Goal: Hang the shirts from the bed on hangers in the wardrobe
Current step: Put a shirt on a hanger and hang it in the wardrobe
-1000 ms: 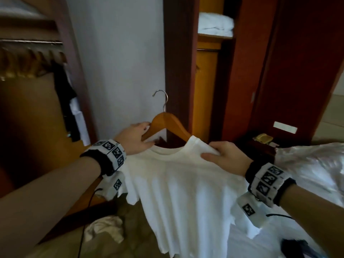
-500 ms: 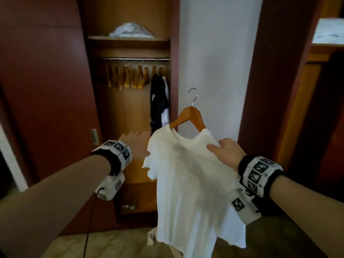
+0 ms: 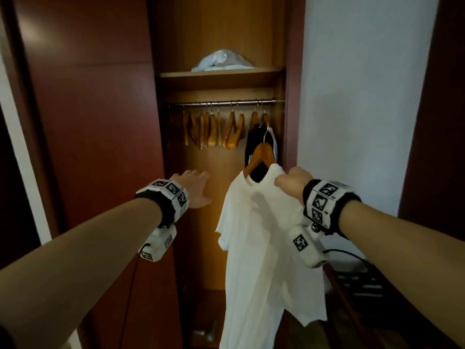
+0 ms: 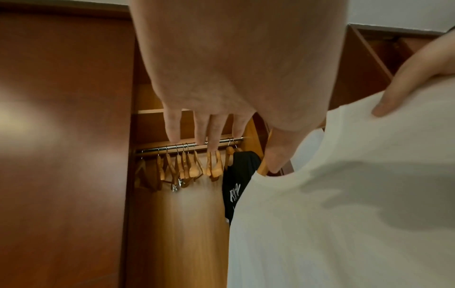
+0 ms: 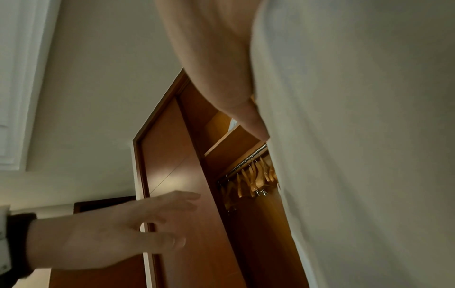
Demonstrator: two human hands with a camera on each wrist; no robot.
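Head view shows the right hand (image 3: 293,182) pinching the white T-shirt (image 3: 264,248) on its wooden hanger (image 3: 261,154), near the wardrobe rail (image 3: 226,103), ready to hook on. Left hand (image 3: 195,188) reaches out flat, holding nothing.

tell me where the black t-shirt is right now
In the head view the black printed t-shirt hangs at the right end of the metal wardrobe rail, right of the empty wooden hangers, partly hidden behind the white t-shirt on a wooden hanger.

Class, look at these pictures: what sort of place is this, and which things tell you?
Probably a bedroom or hotel room: a built-in wardrobe, a metal rail of wooden hangers, and a white shirt.
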